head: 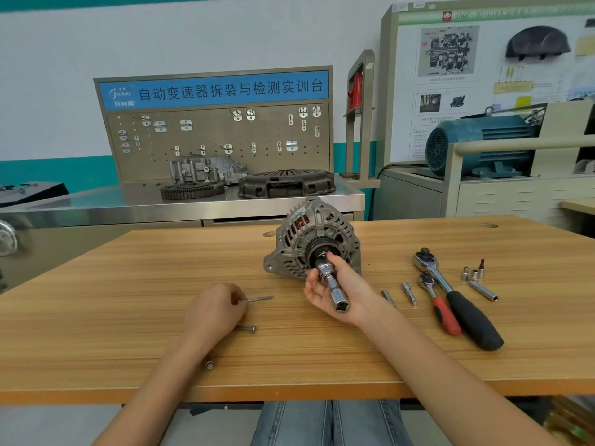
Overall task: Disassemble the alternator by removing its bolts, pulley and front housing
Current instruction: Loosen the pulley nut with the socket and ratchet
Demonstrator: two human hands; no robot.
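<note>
the alternator (314,239) stands on the wooden table (128,272) near its far middle, tilted so its pulley (323,249) faces the person. a chrome socket extension (331,283) sticks out of the pulley toward the near side. the right hand (338,291) lies palm up under this extension, its fingers curled loosely around the shaft and the thumb tip touching near the pulley end; the square drive end shows open at the near side of the palm.

the left hand (215,310) rests on the table to the left, fingers curled into a loose fist that pinches one long bolt (260,298), whose shank points right. a second bolt (247,328) lies just near of that hand, and a small nut (209,364) lies beside the left forearm.

to the right of the alternator lie two short bits (409,294), a red-handled ratchet (439,304) and a larger black-handled ratchet (457,297), side by side and angled toward the near right. farther right sit a few small sockets (473,273) and a slim deep socket (483,290).

nothing lies between the hands and the alternator. beyond the table stands a steel bench (193,204) with a clutch cover (286,184), a toothed ring (192,190), a cast housing (206,170) and a pegboard (219,140). a blue electric motor (476,146) sits at the far right.
</note>
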